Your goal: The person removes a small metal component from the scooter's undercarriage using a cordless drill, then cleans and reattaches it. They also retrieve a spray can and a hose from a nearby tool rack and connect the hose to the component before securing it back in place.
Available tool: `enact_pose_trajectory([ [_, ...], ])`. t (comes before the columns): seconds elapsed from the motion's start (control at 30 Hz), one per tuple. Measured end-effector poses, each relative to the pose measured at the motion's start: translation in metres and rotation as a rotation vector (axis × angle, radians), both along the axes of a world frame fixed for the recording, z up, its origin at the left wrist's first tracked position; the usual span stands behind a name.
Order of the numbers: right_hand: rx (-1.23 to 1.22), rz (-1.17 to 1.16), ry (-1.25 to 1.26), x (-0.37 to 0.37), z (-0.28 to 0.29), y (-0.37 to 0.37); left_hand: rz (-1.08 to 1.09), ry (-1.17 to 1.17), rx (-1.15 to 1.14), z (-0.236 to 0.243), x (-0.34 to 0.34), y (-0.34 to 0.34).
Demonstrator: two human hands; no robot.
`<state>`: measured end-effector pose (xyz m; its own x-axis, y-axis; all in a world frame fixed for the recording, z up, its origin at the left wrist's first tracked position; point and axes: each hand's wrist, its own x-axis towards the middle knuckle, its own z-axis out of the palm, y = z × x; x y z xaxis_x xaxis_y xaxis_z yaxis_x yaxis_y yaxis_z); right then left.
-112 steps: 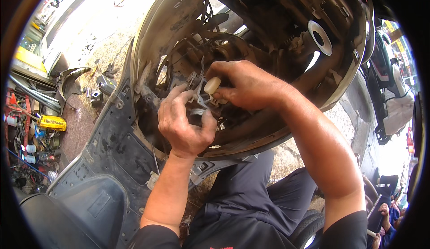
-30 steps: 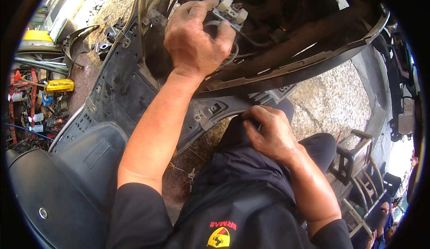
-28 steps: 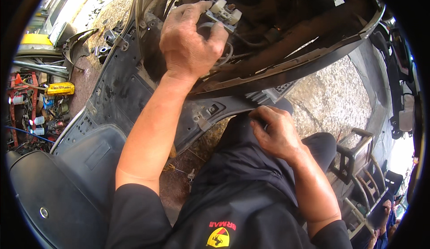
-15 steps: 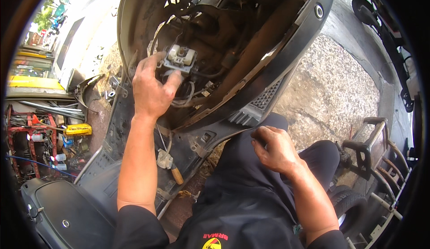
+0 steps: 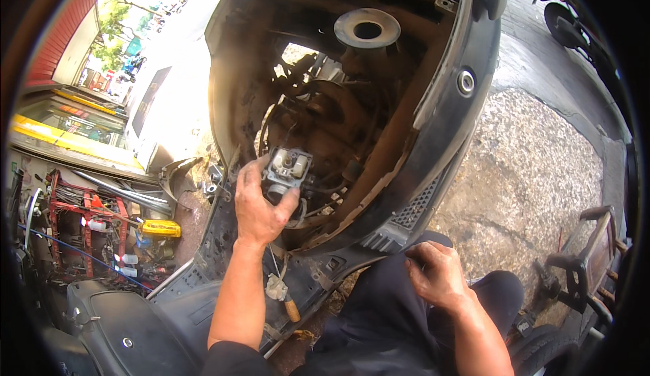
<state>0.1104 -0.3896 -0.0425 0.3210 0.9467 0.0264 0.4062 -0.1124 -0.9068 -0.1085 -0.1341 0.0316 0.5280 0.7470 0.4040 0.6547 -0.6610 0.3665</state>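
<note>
My left hand (image 5: 259, 208) grips a carburetor (image 5: 290, 167) inside the open body of a scooter (image 5: 467, 37). Thumb and fingers clasp its sides. Its underside faces up, uncovered, so two pale floats show. My right hand (image 5: 439, 276) rests near my knee with its fingers curled; whatever may be inside them is hidden. On the footboard, below my left hand, lie a small grey metal part (image 5: 276, 286) and a screwdriver with a wooden handle (image 5: 292, 310) beside it.
Red racks of tools (image 5: 88, 230) stand at the left, with a yellow object (image 5: 161, 228) beside them. A black scooter seat (image 5: 128, 328) lies lower left. Right of my knees is a dark metal frame (image 5: 575, 274). A round metal rim (image 5: 367, 29) sits deeper in the body.
My view has tilted upward, so the scene sits lower and further right, and more of the scooter cavity shows. My left hand stays on the carburetor; my right hand remains near the knee.
</note>
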Motion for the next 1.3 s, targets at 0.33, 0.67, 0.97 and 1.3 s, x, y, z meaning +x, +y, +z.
enact_pose_trajectory([
  [0.33,0.019,0.295,0.006,-0.021,-0.017,0.059,0.072,0.121,-0.029,0.005,0.005,-0.007],
  [0.67,-0.025,0.228,-0.026,-0.020,-0.058,0.068,0.061,0.137,-0.037,0.005,0.011,-0.006],
  [0.97,-0.033,0.162,-0.097,-0.029,-0.066,0.065,0.056,0.070,-0.009,-0.005,0.001,-0.006],
  [1.3,-0.315,0.151,0.048,0.003,0.008,0.028,0.163,0.202,-0.163,0.024,0.022,-0.012],
])
